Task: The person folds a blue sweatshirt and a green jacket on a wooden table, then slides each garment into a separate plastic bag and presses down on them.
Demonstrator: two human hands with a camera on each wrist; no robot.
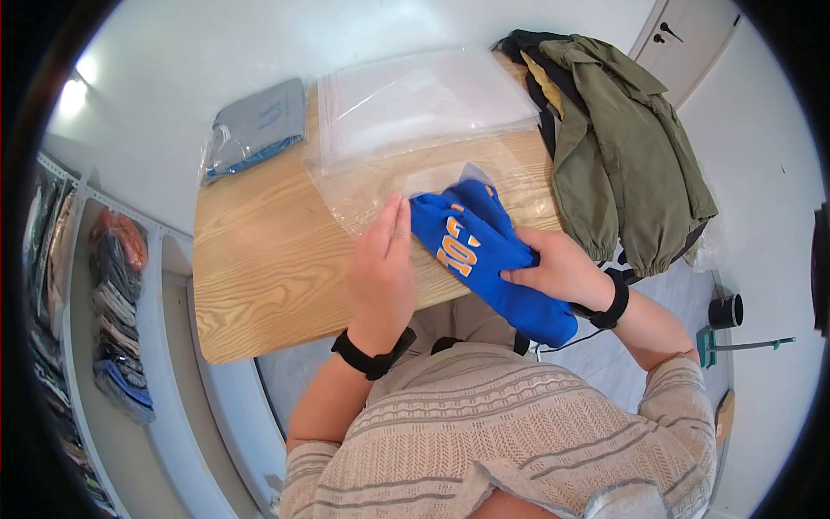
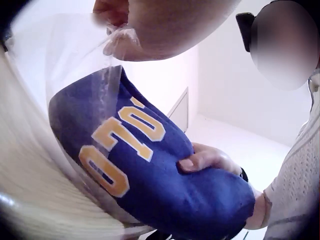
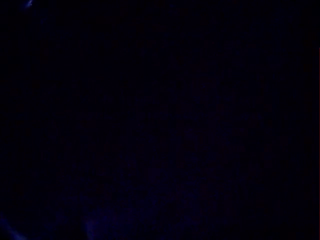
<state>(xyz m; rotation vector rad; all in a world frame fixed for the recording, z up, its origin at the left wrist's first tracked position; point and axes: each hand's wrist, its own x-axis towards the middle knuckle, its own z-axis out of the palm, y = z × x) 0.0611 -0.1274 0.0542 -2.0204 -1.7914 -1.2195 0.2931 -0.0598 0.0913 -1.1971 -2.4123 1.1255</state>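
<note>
A folded blue garment (image 1: 484, 259) with orange-and-white lettering is partly inside a clear plastic bag (image 1: 346, 195) over the table's front edge. My right hand (image 1: 562, 272) grips its near part, thumb on top. At the bag's mouth, to the left of the garment, my left hand (image 1: 380, 277) pinches the film between thumb and fingers. The left wrist view shows film around the garment's (image 2: 150, 165) far end, the left hand (image 2: 165, 30) above it and the right hand (image 2: 212, 159) on its side. The right wrist view is almost entirely dark.
On the wooden table (image 1: 259, 259) are a bagged grey garment (image 1: 264, 121) at the back left and a stack of clear bags (image 1: 415, 99) at the back. Olive and black jackets (image 1: 622, 147) lie over the right side. Shelves of clothes (image 1: 117, 303) stand at left.
</note>
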